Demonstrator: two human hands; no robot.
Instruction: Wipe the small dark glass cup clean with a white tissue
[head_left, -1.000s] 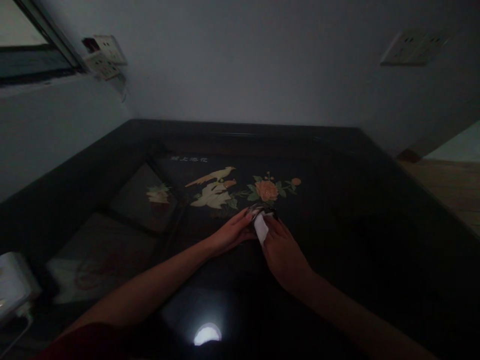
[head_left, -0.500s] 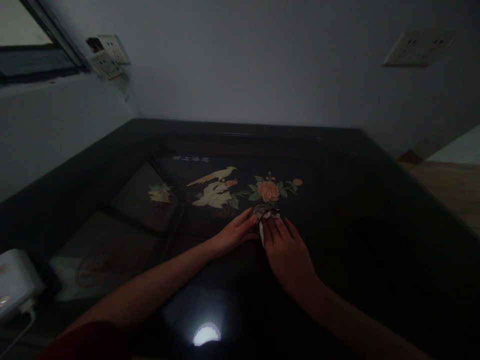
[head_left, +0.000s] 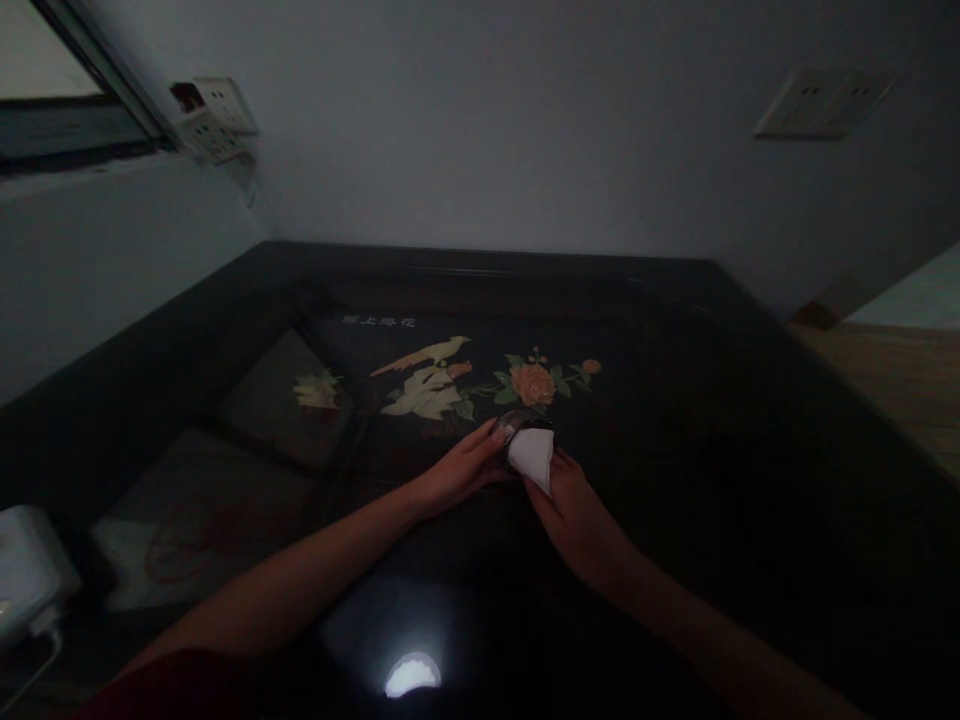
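Over the dark, glossy tabletop (head_left: pixel 660 420), my left hand (head_left: pixel 465 472) is closed around a small rounded dark thing (head_left: pixel 512 421) with a shine like glass; its kind is too dim to tell. A folded white tissue (head_left: pixel 533 455) lies across the near side of that thing. My right hand (head_left: pixel 581 525) pinches the tissue from the right, its thumb below and the other fingers partly behind it. Both hands are close together, just below the orange flower picture (head_left: pixel 532 384) in the tabletop.
A bird picture (head_left: pixel 424 390) decorates the tabletop left of the flower. At the left edge stands a white box-like device (head_left: pixel 34 565) with a cable. Wall sockets (head_left: pixel 821 103) are at the right, and others (head_left: pixel 214 125) at the left near a window. A light reflects at the front.
My right hand has shifted down from the top of the dark thing and turned, so the white tissue now shows flat and unfolded wider. My left hand keeps its hold.
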